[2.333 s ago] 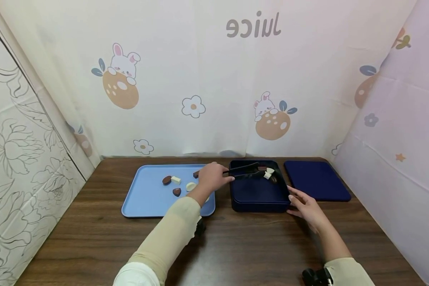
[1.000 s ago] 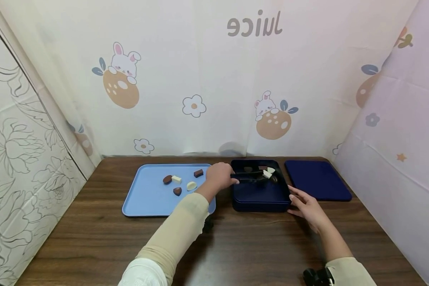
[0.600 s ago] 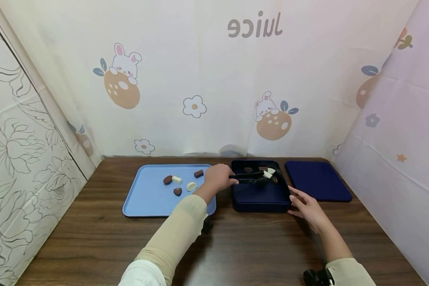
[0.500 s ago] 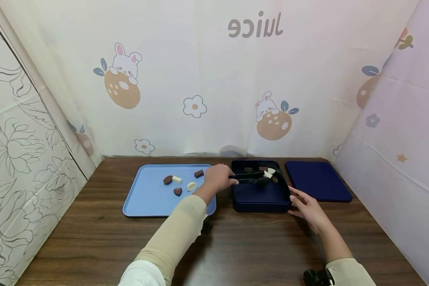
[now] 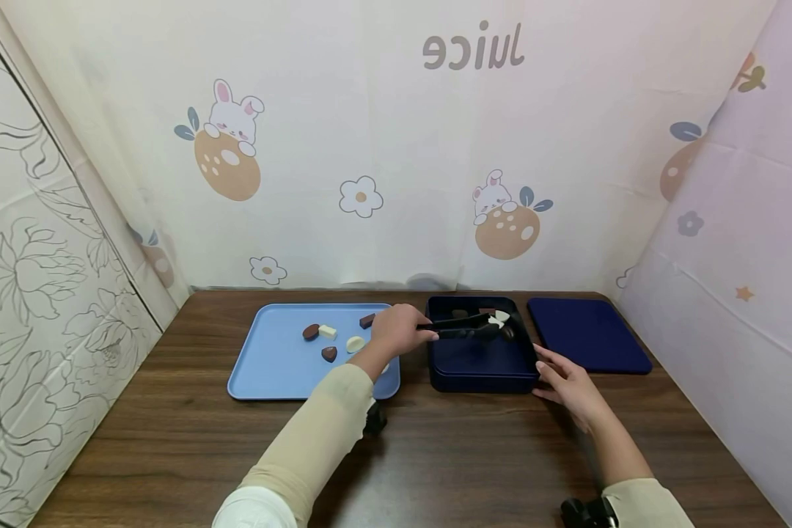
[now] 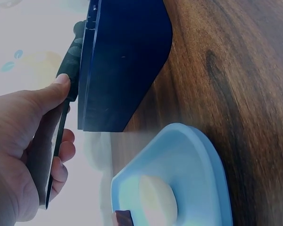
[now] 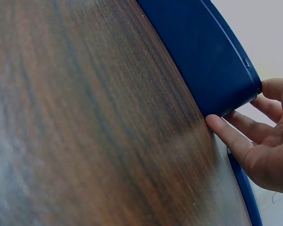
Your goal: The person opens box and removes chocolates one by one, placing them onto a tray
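Observation:
My left hand (image 5: 401, 328) grips black tongs (image 6: 70, 70) by the handle. In the head view the tongs reach over the left wall of the dark blue box (image 5: 482, 383). Their tips are right at the white chocolates (image 5: 501, 316) in the box's back right corner. Dark chocolates (image 5: 459, 314) lie along the back of the box too, partly behind the tongs. My right hand (image 5: 570, 389) touches the box's right side near the front corner, thumb and fingers extended. In the right wrist view its fingertips (image 7: 214, 121) meet the box's lower corner.
A light blue tray (image 5: 264, 378) left of the box holds several brown and white chocolates, such as a brown heart (image 5: 329, 354). My left forearm crosses over its right part. A flat dark blue lid (image 5: 587, 334) lies right of the box. A printed curtain (image 5: 369, 132) hangs behind.
My left hand first moved right over the box with the tongs, then drew back slightly left. A brown block on the tray is partly covered again. My right hand has stayed at the box.

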{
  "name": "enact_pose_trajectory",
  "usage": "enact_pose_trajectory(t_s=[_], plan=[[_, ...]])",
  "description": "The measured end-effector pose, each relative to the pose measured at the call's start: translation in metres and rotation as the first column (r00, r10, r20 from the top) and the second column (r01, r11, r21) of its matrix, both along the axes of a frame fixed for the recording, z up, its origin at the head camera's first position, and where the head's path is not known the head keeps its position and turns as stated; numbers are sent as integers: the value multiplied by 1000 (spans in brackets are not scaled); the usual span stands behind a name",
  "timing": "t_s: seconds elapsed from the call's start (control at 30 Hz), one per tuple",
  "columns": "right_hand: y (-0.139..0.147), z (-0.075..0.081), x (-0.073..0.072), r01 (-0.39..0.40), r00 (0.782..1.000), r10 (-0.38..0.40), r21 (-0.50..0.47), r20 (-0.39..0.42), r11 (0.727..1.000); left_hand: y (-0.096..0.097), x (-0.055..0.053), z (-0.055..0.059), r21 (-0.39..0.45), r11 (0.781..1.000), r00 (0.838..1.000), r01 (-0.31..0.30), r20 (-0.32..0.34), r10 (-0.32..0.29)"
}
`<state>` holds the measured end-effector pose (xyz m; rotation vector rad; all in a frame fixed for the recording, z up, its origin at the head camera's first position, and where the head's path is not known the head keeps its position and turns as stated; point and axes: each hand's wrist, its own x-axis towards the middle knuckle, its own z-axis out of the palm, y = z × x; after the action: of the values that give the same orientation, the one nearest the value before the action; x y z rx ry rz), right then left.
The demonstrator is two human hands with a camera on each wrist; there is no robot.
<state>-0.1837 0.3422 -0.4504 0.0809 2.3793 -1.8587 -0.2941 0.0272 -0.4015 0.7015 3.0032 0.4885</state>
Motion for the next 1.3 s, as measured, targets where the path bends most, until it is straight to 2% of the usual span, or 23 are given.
enact_pose_trajectory(t_s=[0.67, 0.87, 1.1, 1.3], plan=[[-1, 0, 0, 0, 1000, 0, -22, -1, 1000, -33, 10, 3, 108, 994, 1000, 4, -13, -2], [0, 0, 0, -4, 1000, 4, -30, -11, 1000, -45, 15, 3, 82, 997, 999, 10, -47, -7], [-1, 1, 0, -4, 1000, 3, -30, -7, 1000, -59, 20, 6, 120, 993, 999, 15, -51, -9], [-1, 2, 0, -1, 1000, 1, -16, -3, 1000, -73, 22, 6, 125, 992, 995, 11, -97, 1]])
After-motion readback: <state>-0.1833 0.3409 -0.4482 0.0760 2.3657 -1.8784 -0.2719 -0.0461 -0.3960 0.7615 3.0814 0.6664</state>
